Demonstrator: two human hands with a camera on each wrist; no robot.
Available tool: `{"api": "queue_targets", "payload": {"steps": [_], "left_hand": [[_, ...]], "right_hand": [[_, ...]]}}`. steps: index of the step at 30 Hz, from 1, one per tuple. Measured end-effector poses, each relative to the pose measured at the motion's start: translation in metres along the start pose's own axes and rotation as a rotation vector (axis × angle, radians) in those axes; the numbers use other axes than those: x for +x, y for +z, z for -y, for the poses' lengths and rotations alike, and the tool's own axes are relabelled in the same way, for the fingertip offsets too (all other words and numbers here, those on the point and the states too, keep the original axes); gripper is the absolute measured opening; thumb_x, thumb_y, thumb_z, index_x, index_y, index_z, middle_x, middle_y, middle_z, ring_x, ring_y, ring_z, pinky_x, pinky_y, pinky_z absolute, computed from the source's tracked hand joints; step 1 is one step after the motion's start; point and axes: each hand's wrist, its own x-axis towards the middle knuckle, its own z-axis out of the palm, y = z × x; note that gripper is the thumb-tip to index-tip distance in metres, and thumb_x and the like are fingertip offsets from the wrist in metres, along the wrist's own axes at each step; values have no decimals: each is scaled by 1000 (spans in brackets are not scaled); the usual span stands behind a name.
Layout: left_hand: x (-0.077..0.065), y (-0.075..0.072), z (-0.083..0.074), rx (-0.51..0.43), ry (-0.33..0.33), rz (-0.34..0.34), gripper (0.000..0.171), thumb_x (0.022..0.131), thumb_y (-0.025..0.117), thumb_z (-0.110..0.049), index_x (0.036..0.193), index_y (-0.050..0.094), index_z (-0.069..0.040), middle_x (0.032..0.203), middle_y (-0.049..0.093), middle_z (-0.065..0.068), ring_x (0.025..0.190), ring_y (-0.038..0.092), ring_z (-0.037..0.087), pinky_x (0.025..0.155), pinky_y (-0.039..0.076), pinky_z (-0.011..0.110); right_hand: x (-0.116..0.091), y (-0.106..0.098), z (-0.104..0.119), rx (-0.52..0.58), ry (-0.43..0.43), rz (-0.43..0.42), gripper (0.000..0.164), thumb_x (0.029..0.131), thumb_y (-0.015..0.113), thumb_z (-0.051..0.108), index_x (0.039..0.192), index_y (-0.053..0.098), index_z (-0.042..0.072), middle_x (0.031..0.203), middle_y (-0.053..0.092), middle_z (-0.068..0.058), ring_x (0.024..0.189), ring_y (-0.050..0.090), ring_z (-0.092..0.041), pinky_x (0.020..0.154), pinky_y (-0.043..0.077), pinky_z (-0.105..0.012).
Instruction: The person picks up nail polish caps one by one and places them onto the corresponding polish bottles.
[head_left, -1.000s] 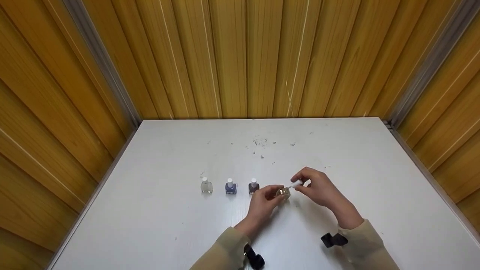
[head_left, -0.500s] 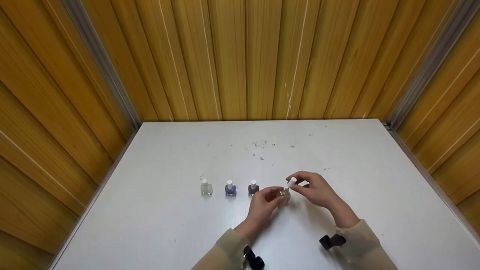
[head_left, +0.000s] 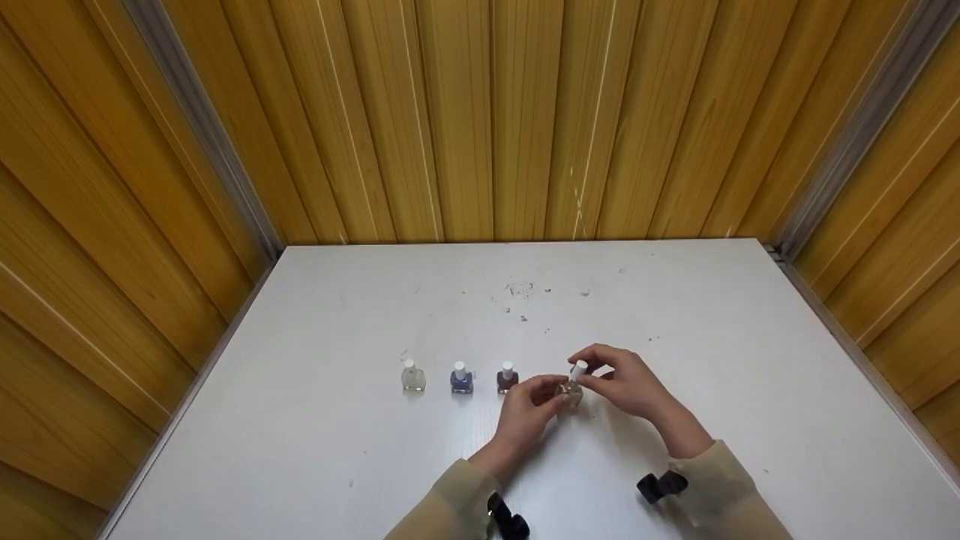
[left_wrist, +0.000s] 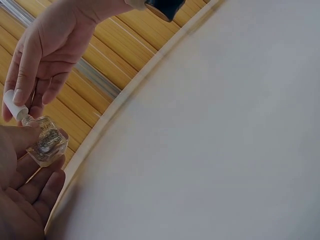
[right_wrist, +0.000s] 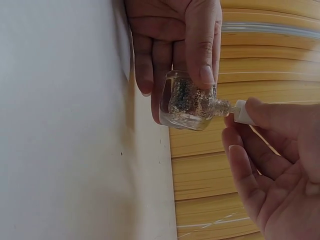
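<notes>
In the head view my left hand holds a clear nail polish bottle with glitter inside, between thumb and fingers. My right hand pinches its white cap by thumb and fingertips. The right wrist view shows the cap at the mouth of the glitter bottle, a short gap of neck still visible below it. Seen from the left wrist, the cap lines up with the bottle. Just left of my left hand stands a dark nail polish bottle, partly covered by that hand.
A blue nail polish bottle and a clear one stand upright in a row further left, white caps on. The white table bears small dark marks towards the back. Yellow wood-patterned walls enclose it behind and at both sides.
My right hand has moved slightly left and down, turning the cap from a strong slant to nearly upright over the bottle's neck. The left hand keeps holding the bottle in about the same place.
</notes>
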Motion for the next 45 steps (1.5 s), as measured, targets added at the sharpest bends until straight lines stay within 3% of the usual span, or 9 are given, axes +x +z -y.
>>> {"api": "queue_targets", "payload": {"steps": [7, 15, 21, 24, 29, 34, 39, 45], "left_hand": [[-1, -2, 0, -19, -7, 4, 27, 94, 72, -3, 120, 72, 2, 115, 77, 17, 107, 75, 22, 89, 58, 19], [1, -1, 3, -80, -3, -3, 26, 93, 73, -4, 118, 73, 2, 110, 78, 17, 103, 76, 21, 82, 57, 17], [0, 0, 3, -80, 5, 1, 26, 93, 73, -3, 118, 72, 4, 112, 77, 18, 106, 75, 24, 86, 57, 17], [0, 0, 2, -88, 0, 3, 25, 92, 73, -3, 117, 73, 3, 112, 77, 18, 106, 75, 25, 85, 56, 17], [-1, 0, 1, -92, 2, 10, 25, 93, 72, -1, 117, 73, 2, 112, 77, 18, 105, 75, 25, 81, 56, 16], [-2, 0, 0, -91, -13, 15, 26, 93, 71, 0, 120, 71, 3, 115, 77, 19, 107, 75, 26, 82, 58, 18], [-1, -1, 1, -76, -22, 29, 26, 94, 70, -2, 120, 71, 3, 116, 76, 17, 108, 74, 22, 84, 58, 18], [-1, -1, 1, -62, -15, 27, 26, 94, 70, -2, 120, 71, 2, 115, 77, 17, 107, 75, 21, 85, 57, 17]], "right_hand": [[1, 3, -3, -15, 18, 33, 21, 94, 72, 7, 115, 72, 4, 109, 74, -10, 100, 66, -17, 77, 59, -24], [3, -1, -10, 76, 2, 54, 39, 96, 73, 17, 131, 66, 0, 127, 71, -17, 115, 67, -34, 88, 58, -23], [3, -1, -14, 138, 13, 52, 29, 98, 70, 14, 124, 71, 1, 122, 73, -19, 105, 67, -7, 85, 57, -19], [3, 2, -14, 121, 32, 22, 24, 96, 73, 16, 116, 74, 2, 112, 75, -16, 96, 66, -2, 80, 56, -20], [5, 6, -12, 83, 74, -25, 18, 91, 80, 20, 99, 71, 7, 100, 73, -8, 91, 66, -9, 76, 53, -24], [4, 3, -11, 81, 60, 16, 32, 95, 75, 25, 120, 68, 4, 116, 72, -12, 108, 66, -27, 89, 53, -33], [2, -4, -9, 138, 13, 74, 33, 100, 67, 17, 130, 68, 2, 128, 71, -17, 122, 63, -41, 90, 55, -22], [2, -2, -8, 138, 21, 37, 22, 97, 71, 12, 116, 74, 2, 117, 74, -18, 106, 69, -18, 85, 57, -19]]}}
